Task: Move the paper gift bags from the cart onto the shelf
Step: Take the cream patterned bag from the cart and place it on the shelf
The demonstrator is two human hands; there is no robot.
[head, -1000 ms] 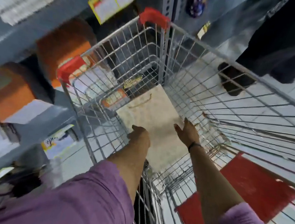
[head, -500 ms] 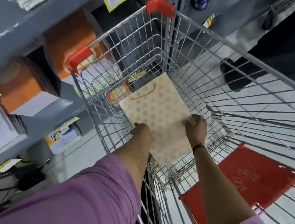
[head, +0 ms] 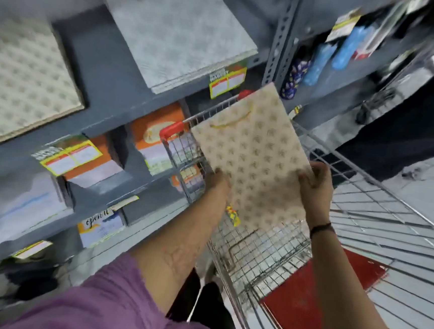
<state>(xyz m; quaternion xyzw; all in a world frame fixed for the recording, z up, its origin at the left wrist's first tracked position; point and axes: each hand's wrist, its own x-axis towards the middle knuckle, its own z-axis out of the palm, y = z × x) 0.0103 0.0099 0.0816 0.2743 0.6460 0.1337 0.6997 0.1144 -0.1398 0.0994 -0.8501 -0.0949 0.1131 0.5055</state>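
Observation:
A flat cream paper gift bag (head: pixel 253 157) with a gold pattern and a gold cord handle is held up above the wire cart (head: pixel 268 250). My left hand (head: pixel 218 184) grips its left edge and my right hand (head: pixel 314 184) grips its right edge. The bag tilts with its handle end pointing up toward the grey shelf (head: pixel 106 94) on the left. Stacks of flat patterned gift bags (head: pixel 178 29) lie on the upper shelf, and another stack (head: pixel 21 79) lies further left.
Lower shelves hold orange and white packs (head: pixel 158 138) and yellow price tags (head: pixel 227 82). A red flap (head: pixel 314 298) sits in the cart at lower right. A grey upright post (head: pixel 280 44) divides the shelving. A person in dark clothes (head: pixel 410 134) stands beyond the cart.
Both hands took hold of the bag lying in the cart and lifted it up out of the basket toward the shelf; my view swung upward to the upper shelves.

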